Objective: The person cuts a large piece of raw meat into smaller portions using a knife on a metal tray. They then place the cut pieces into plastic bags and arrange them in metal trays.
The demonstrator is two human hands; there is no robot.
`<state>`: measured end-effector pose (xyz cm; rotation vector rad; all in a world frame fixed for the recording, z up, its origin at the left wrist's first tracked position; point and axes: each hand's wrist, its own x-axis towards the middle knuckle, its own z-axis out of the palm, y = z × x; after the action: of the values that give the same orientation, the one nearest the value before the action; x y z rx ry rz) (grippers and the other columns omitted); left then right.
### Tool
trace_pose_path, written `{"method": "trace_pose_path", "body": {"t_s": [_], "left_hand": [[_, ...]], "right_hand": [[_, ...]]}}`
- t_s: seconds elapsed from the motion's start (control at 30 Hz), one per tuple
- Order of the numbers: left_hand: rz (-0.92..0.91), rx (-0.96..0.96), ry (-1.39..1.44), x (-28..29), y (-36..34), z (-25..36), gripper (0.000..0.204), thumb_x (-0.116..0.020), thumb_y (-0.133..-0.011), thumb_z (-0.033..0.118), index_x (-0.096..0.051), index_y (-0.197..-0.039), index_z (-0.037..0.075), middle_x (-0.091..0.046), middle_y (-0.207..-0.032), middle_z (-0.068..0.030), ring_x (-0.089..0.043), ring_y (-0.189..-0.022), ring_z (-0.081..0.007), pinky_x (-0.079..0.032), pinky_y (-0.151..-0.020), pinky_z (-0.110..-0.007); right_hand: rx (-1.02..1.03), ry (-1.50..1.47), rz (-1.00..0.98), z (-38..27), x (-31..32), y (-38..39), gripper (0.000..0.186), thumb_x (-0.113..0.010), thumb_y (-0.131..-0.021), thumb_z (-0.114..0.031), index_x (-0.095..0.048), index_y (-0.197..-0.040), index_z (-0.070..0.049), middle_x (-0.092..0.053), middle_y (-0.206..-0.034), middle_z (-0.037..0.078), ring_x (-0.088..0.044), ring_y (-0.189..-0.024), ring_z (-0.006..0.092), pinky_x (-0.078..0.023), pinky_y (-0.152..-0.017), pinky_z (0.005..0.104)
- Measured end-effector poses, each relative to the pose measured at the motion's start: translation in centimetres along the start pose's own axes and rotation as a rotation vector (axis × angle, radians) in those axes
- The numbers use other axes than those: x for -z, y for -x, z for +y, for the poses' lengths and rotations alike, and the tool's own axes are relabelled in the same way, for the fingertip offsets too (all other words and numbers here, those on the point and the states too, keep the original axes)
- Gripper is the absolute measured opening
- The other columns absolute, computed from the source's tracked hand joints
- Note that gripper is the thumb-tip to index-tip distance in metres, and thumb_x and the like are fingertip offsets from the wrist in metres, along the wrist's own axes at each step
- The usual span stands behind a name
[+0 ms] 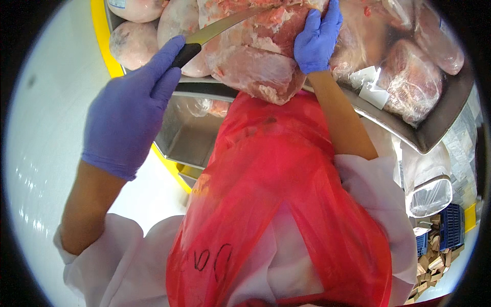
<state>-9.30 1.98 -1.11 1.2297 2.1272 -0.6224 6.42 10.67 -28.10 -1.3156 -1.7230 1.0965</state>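
Observation:
My left hand (125, 120), in a blue glove, is closed around the black handle of a knife (225, 26). The long curved blade points up and right and lies over a large piece of raw meat (271, 33); its tip is hard to make out against the meat. On that piece's right side is my right hand (317, 43), also blue-gloved, its thumb and fingers around the meat's edge near the top of the view. The piece's rounded, pale lower end (258, 71) hangs over the near edge of the metal tray (399, 125), close to my red apron (276, 153).
Wrapped pieces of meat (411, 79) fill the tray's right side, and rounded pale ones (134, 45) its left. Below stands a metal bin (189, 130). A yellow edge (105, 41) runs along the left. Blue crates (451, 225) and wood pieces (434, 263) are at the lower right.

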Motion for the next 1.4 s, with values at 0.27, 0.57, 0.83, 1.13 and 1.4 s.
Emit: {"method": "trace_pose_path", "body": {"t_s": [0.27,0.57,0.83,1.13,1.4], "left_hand": [[0.16,0.14,0.177,-10.0,1.7,1.8,0.047,-0.052,-0.098,0.031,-0.043,-0.144,0.037,-0.068,-0.093,-0.0149,-0.064,-0.071,-0.0339,-0.05,-0.059,-0.044],[0.207,0.321,1.129,-11.8,5.7,-0.2,0.038,-0.046,-0.103,0.018,-0.052,-0.14,0.007,-0.063,-0.116,0.0042,-0.037,-0.065,-0.0013,-0.036,-0.059,-0.016],[0.141,0.191,0.38,-2.8,6.0,-3.1,0.038,-0.06,-0.096,0.01,-0.058,-0.133,0.008,-0.068,-0.121,-0.0119,-0.063,-0.104,-0.0111,-0.048,-0.092,-0.028],[0.224,-0.021,0.134,-1.3,3.6,-3.4,0.035,-0.059,-0.096,0.027,-0.061,-0.13,0.027,-0.066,-0.08,-0.0193,-0.066,-0.069,-0.0328,-0.05,-0.063,-0.037],[0.075,0.005,-0.118,3.0,2.9,-1.1,0.037,-0.052,-0.1,0.025,-0.056,-0.136,0.022,-0.066,-0.107,-0.0208,-0.068,-0.094,-0.0339,-0.052,-0.079,-0.039]], "right_hand": [[-0.007,0.031,0.01,0.3,-0.3,-0.3,0.051,-0.041,-0.101,-0.022,-0.035,-0.144,0.004,-0.041,-0.144,0.026,-0.039,-0.133,0.0388,-0.031,-0.111,0.0405],[0.025,0.039,0.004,1.4,-0.4,0.1,0.052,-0.041,-0.101,-0.024,-0.035,-0.143,0.006,-0.041,-0.144,0.025,-0.039,-0.134,0.0377,-0.03,-0.113,0.0401],[0.072,0.061,0.001,1.7,-0.3,0.0,0.053,-0.042,-0.101,-0.025,-0.034,-0.143,0.006,-0.04,-0.144,0.026,-0.038,-0.134,0.0384,-0.029,-0.113,0.041],[0.055,-0.063,0.009,1.2,-0.4,0.1,0.053,-0.042,-0.101,-0.026,-0.035,-0.142,0.007,-0.041,-0.143,0.026,-0.039,-0.133,0.0376,-0.029,-0.113,0.0402],[0.02,-0.056,0.011,0.9,-0.1,0.1,0.052,-0.042,-0.101,-0.025,-0.036,-0.142,0.006,-0.042,-0.143,0.025,-0.039,-0.133,0.0369,-0.029,-0.113,0.0403]]}}
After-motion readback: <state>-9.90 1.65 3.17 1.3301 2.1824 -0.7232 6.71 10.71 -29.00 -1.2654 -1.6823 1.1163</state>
